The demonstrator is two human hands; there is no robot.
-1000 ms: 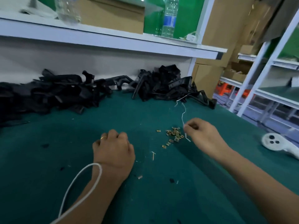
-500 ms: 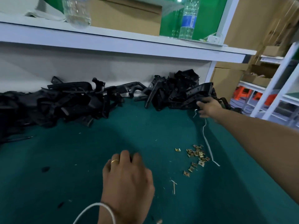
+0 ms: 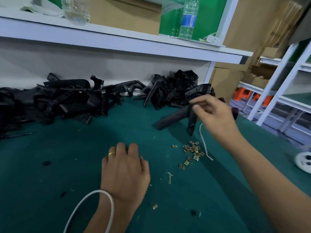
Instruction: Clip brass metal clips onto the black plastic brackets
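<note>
My right hand [image 3: 214, 115] pinches a black plastic bracket [image 3: 175, 119] by its upper end and holds it just above the green mat, in front of the right-hand pile of brackets [image 3: 176, 91]. A larger pile of black brackets [image 3: 55, 101] lies along the back wall on the left. Several small brass clips [image 3: 192, 151] are scattered on the mat below the held bracket. My left hand [image 3: 125, 170] rests knuckles-up on the mat, fingers curled under; whether it holds anything is hidden. A white cord hangs from each wrist.
A white shelf [image 3: 117, 41] overhangs the back of the table and carries a cardboard box and water bottles [image 3: 187, 17]. A white controller [image 3: 303, 161] lies at the right edge. One stray clip [image 3: 154, 206] and bits of debris dot the mat. White racks stand to the right.
My right hand left the clips, reached to the right-hand pile, took hold of a bracket and has drawn it back toward the clips. The left hand stayed on the mat.
</note>
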